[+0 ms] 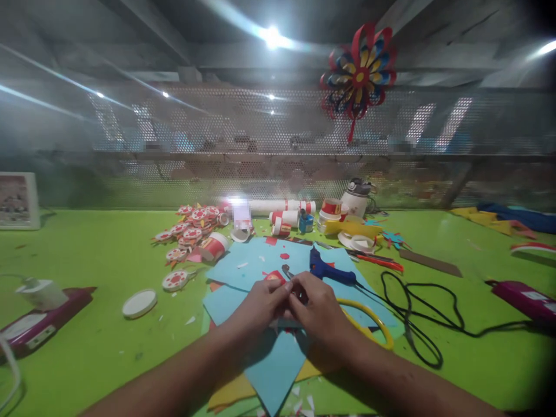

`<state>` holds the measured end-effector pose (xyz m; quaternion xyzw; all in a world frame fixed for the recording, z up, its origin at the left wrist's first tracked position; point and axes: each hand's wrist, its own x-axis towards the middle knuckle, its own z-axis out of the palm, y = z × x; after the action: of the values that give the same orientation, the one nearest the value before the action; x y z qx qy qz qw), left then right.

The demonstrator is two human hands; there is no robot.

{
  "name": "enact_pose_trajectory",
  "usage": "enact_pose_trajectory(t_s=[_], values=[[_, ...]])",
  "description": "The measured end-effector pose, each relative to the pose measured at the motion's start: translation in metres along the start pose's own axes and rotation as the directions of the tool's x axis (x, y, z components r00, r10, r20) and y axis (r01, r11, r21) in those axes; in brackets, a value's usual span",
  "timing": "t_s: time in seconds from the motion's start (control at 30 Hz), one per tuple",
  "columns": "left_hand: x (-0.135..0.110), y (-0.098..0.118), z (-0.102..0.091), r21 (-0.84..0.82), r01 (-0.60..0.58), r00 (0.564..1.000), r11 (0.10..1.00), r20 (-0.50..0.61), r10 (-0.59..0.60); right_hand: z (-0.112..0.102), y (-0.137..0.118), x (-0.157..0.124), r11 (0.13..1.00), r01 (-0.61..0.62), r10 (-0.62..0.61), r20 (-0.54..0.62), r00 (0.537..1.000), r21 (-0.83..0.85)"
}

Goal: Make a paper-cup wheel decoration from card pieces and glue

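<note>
My left hand (260,307) and my right hand (319,310) meet over a stack of light blue paper sheets (269,359) on the green table (95,336). Both hands have fingers pinched together on a small piece between them, too hidden to name. A small red paper piece (274,277) lies just beyond my left fingertips. A blue glue gun (328,271) lies just behind my right hand, and its black cord (417,315) loops off to the right. A yellow ring (369,318) curves out beside my right wrist.
Red-and-white round paper ornaments (186,234) are piled at the back left, with red-and-white tape rolls (286,217) and a white jar (356,200) behind. A white lid (139,303) lies left. Magenta devices (39,321) (523,298) sit at both sides. A paper pinwheel (358,72) hangs on the mesh wall.
</note>
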<state>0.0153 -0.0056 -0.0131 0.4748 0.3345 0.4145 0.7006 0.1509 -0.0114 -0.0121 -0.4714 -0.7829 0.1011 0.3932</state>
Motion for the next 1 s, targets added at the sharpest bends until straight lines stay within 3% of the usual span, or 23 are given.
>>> enact_pose_trajectory(t_s=[0.23, 0.47, 0.67, 0.83, 1.0], values=[[-0.002, 0.006, -0.001, -0.052, 0.071, 0.997, 0.996, 0.047, -0.069, -0.011, -0.004, 0.008, 0.981, -0.170, 0.158, 0.119, 0.980, 0.094], [-0.002, 0.014, -0.004, 0.088, 0.153, 0.986, 0.984, 0.048, -0.157, -0.036, 0.012, 0.027, 0.922, -0.255, 0.230, 0.118, 0.966, 0.292], [-0.003, 0.012, -0.006, 0.261, 0.088, 0.984, 0.961, 0.130, -0.125, -0.034, 0.008, 0.024, 0.928, -0.203, 0.104, 0.307, 0.946, 0.313], [-0.003, 0.012, -0.008, 0.362, 0.091, 0.980, 0.928, 0.131, -0.147, -0.025, 0.003, 0.017, 0.965, -0.091, 0.035, 0.223, 0.974, 0.245], [-0.004, 0.011, -0.008, 0.297, 0.087, 0.984, 0.951, 0.123, -0.128, -0.025, 0.005, 0.015, 0.970, -0.009, -0.028, 0.150, 0.988, 0.244]])
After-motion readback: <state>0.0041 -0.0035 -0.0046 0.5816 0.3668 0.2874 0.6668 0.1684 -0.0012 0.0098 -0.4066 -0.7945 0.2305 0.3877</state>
